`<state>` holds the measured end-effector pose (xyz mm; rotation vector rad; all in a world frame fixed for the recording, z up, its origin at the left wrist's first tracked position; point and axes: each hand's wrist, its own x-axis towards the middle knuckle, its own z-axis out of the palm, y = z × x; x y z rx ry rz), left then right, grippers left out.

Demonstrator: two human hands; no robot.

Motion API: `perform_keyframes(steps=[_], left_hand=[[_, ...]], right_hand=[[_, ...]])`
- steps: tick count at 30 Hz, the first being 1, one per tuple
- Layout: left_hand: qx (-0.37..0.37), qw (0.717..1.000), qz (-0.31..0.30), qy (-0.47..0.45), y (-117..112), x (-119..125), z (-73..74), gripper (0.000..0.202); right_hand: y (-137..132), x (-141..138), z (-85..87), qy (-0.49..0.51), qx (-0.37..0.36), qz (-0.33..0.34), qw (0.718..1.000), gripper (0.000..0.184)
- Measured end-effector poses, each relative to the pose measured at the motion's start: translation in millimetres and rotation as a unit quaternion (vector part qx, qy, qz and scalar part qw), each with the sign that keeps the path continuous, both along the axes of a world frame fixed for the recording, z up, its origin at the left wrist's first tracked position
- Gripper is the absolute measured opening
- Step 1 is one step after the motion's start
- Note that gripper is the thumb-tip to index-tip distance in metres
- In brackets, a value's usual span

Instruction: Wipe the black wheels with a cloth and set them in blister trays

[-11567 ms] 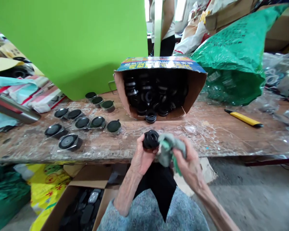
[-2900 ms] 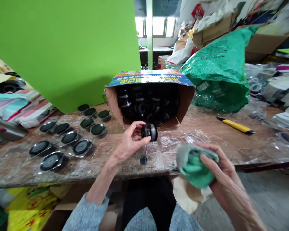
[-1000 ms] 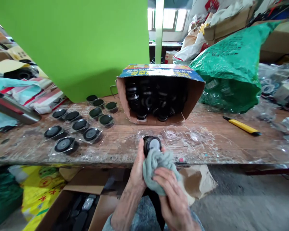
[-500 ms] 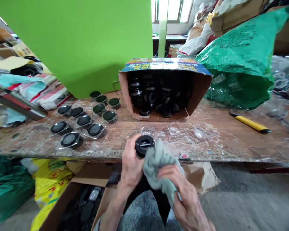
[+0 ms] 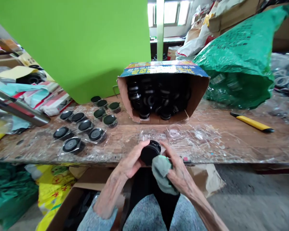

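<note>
My left hand (image 5: 132,159) grips a round black plastic part (image 5: 150,153) from the left side, its fingers curved around the part's edge. My right hand (image 5: 178,170) is shut on a bunched grey-green cloth (image 5: 162,175) and presses it against the underside of the part. Much of the part's lower side is hidden by the cloth and fingers. Just beyond the hands, thin clear plastic trays (image 5: 174,131) lie on the wooden workbench (image 5: 207,144).
A cardboard box (image 5: 127,99) lies on its side, full of black parts. Several black discs in clear trays (image 5: 95,134) stand at the left. A yellow utility knife (image 5: 251,126), a green plastic bag (image 5: 233,77) and a green board (image 5: 69,48) surround the bench. Below it sits an open carton (image 5: 72,205).
The black part has tilted, with its dark face now turned up and away from the hands. The cloth has shifted down and right, and my hands have spread a little apart.
</note>
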<state>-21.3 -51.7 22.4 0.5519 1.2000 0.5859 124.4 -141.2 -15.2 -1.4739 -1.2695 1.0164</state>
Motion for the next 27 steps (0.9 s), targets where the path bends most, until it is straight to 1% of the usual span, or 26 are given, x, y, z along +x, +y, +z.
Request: perform_keyframes(steps=[2, 4, 5, 6, 7, 8, 9, 10, 11, 12, 14, 15, 17, 19, 21, 22, 24, 25, 27], left_hand=[[0.026, 1.0, -0.015, 0.003, -7, 0, 0.8, 0.035], [0.091, 0.995, -0.015, 0.03, -8, 0, 2.6, 0.035], [0.135, 0.989, -0.011, 0.065, -5, 0, 3.4, 0.037], [0.187, 0.975, -0.01, 0.117, -1, -1, 4.0, 0.04], [0.247, 0.952, -0.015, 0.181, 5, -2, 3.9, 0.042], [0.312, 0.917, -0.024, 0.248, 13, -3, 2.9, 0.043], [0.375, 0.872, -0.044, 0.31, 21, -3, 1.1, 0.042], [0.425, 0.827, -0.076, 0.361, 30, -4, -1.6, 0.041], [0.457, 0.788, -0.117, 0.395, 37, -4, -4.9, 0.039], [0.474, 0.762, -0.155, 0.412, 43, -3, -8.5, 0.037], [0.482, 0.736, -0.206, 0.429, 51, 1, -15.5, 0.037], [0.483, 0.722, -0.219, 0.444, 52, 5, -18.4, 0.036], [0.49, 0.684, -0.226, 0.49, 50, 12, -22.9, 0.036], [0.506, 0.64, -0.229, 0.532, 44, 17, -27.0, 0.044], [0.524, 0.599, -0.259, 0.547, 36, 16, -32.4, 0.055], [0.528, 0.58, -0.282, 0.553, 33, 12, -35.6, 0.058], [0.521, 0.546, -0.315, 0.576, 28, -2, -41.3, 0.053], [0.515, 0.534, -0.313, 0.594, 28, -11, -42.7, 0.049], [0.506, 0.522, -0.261, 0.635, 35, -27, -40.3, 0.049]], right_hand=[[13, -11, 0.6, -0.001, -0.012, 0.006, 1.0, 0.05], [18, -22, 1.2, 0.012, -0.021, -0.005, 1.0, 0.055], [18, -25, 1.5, 0.021, -0.028, -0.009, 0.999, 0.061], [16, -27, 1.7, 0.026, -0.038, -0.011, 0.999, 0.066], [13, -27, 1.7, 0.026, -0.051, -0.008, 0.998, 0.067], [9, -25, 1.4, 0.023, -0.068, 0.001, 0.997, 0.062], [4, -21, 0.9, 0.019, -0.085, 0.014, 0.996, 0.053], [-1, -17, 0.0, 0.021, -0.101, 0.033, 0.994, 0.042], [-5, -12, -1.3, 0.027, -0.115, 0.053, 0.992, 0.031], [-10, -7, -3.0, 0.034, -0.127, 0.068, 0.989, 0.025], [-17, 1, -7.4, 0.046, -0.145, 0.08, 0.985, 0.023], [-20, 3, -10.1, 0.05, -0.151, 0.081, 0.984, 0.023], [-25, 5, -16.1, 0.058, -0.159, 0.08, 0.982, 0.024], [-28, 5, -22.5, 0.064, -0.168, 0.082, 0.98, 0.026], [-31, 7, -28.0, 0.06, -0.176, 0.086, 0.979, 0.028], [-32, 9, -30.2, 0.054, -0.175, 0.09, 0.979, 0.03], [-34, 15, -33.3, 0.043, -0.151, 0.109, 0.981, 0.029], [-35, 18, -34.3, 0.045, -0.133, 0.124, 0.982, 0.023], [-38, 21, -35.7, 0.081, -0.119, 0.137, 0.98, 0.013]])
